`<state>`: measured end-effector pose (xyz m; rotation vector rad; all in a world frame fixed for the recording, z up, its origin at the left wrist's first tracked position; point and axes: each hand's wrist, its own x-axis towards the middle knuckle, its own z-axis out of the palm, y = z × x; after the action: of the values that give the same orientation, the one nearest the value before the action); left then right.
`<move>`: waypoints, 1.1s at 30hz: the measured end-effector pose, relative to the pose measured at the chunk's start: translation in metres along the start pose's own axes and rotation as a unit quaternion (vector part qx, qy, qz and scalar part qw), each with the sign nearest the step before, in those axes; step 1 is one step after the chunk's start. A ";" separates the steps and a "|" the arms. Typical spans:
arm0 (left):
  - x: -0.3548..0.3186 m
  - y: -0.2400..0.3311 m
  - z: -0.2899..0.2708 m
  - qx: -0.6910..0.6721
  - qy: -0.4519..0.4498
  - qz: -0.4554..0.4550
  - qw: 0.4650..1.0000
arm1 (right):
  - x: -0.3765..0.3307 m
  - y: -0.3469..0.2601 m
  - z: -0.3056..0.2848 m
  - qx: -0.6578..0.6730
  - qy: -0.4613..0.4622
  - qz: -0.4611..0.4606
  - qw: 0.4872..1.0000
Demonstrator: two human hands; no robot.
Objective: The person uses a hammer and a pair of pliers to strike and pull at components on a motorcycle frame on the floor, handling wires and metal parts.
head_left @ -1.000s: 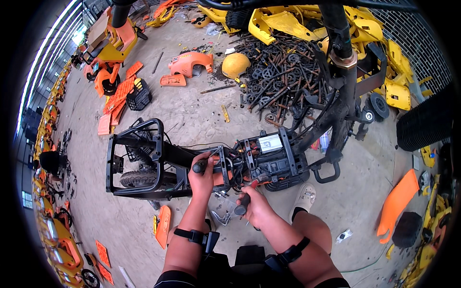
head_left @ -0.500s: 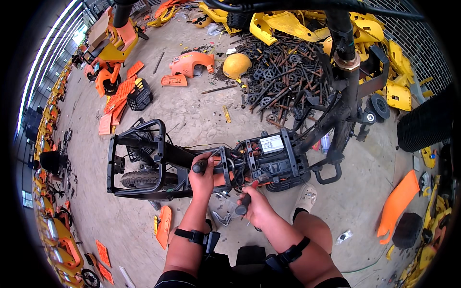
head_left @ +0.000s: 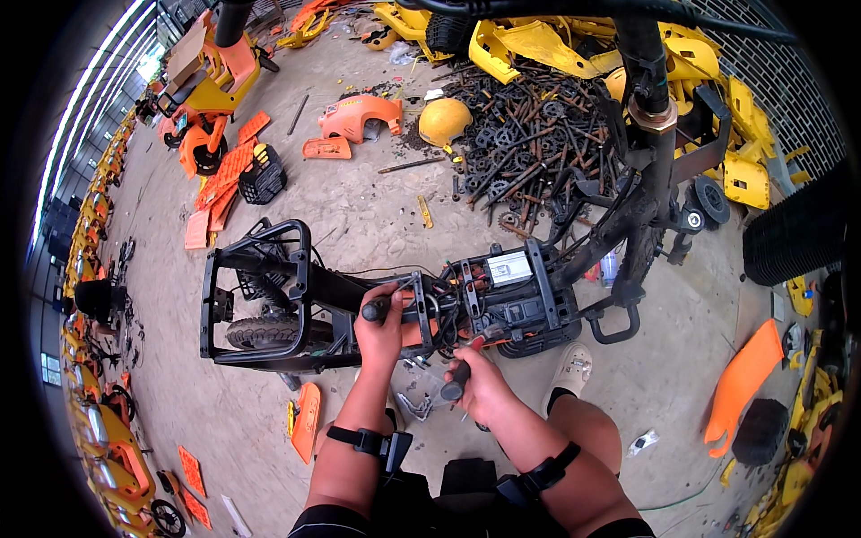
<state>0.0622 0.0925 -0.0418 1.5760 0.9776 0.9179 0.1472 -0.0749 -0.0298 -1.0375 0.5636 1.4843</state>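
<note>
Two tight grips: my left hand [head_left: 379, 336] is wrapped round a dark handle [head_left: 376, 309] above the middle of the black vehicle frame [head_left: 336, 291], and my right hand [head_left: 482, 387] is closed about a second handle [head_left: 456, 381] just off the frame's near edge, further right. A red piece [head_left: 476, 342] shows beyond my right fingers; I can't tell whether it touches the frame, nor where the far end of the left tool bears.

To handle this well, I judge that both wrists want to be firm and in line with their handles, with steady force along each tool rather than a jerk across it. A skid would go straight into the dark cables [head_left: 444, 309] near my hands, so I'd want knuckles clear of the metal edges and a light check that each tip is seated before leaning on it.

The frame rests on the concrete floor [head_left: 359, 215], its long side across in front of me. A tubular rack [head_left: 305, 269] and a treaded tyre [head_left: 262, 334] mark its left end; a silver box [head_left: 508, 268] sits among black bars toward its right. Beside my left hand an orange panel [head_left: 411, 335] shows through.
</note>
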 end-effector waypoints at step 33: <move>-0.006 -0.017 0.001 0.124 0.063 0.063 0.988 | -0.017 0.007 0.003 -0.079 -0.111 -0.057 0.989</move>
<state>0.0585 0.0892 -0.0591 1.8229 1.1251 1.0256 0.1387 -0.0827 -0.0149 -0.9920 0.2289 1.5368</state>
